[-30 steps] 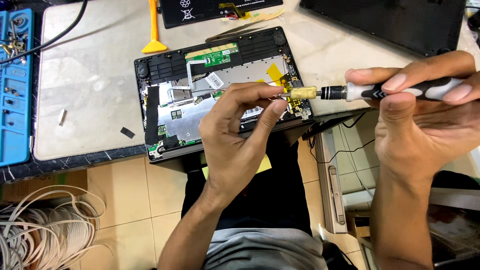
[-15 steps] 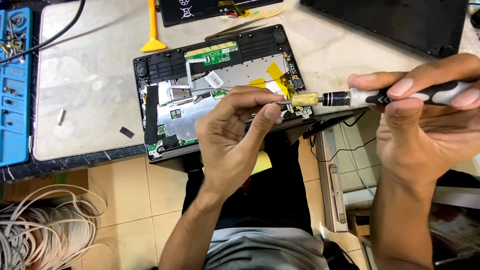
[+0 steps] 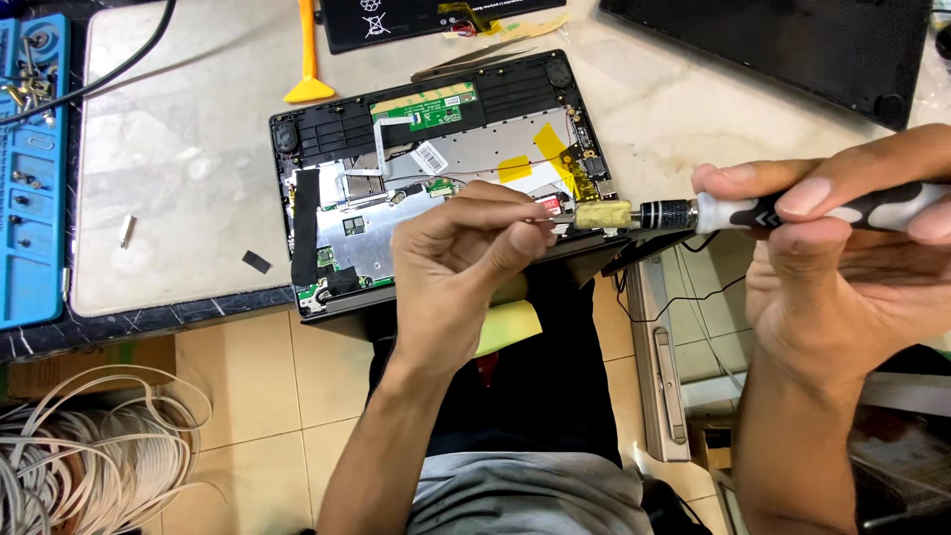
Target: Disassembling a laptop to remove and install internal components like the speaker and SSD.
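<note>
My right hand (image 3: 852, 277) grips a black and white precision screwdriver (image 3: 792, 210) that points left, level with the table's front edge. A yellowish taped collar (image 3: 604, 215) sits at its front end. My left hand (image 3: 456, 267) pinches the thin bit at the screwdriver's tip with thumb and forefinger. Both hands hover over the near right corner of an opened laptop base (image 3: 347, 129), whose circuit boards, metal shield and yellow tape patches are exposed.
A blue tray of screws (image 3: 30, 178) lies at the left. An orange pry tool (image 3: 307, 59), a black battery (image 3: 416, 15), tweezers (image 3: 475, 64) and a black laptop cover (image 3: 783, 45) lie at the back. White cable coils (image 3: 79, 466) rest on the floor.
The screwdriver and my right hand have drifted slightly down and to the right. My left hand stays pinched at the tip.
</note>
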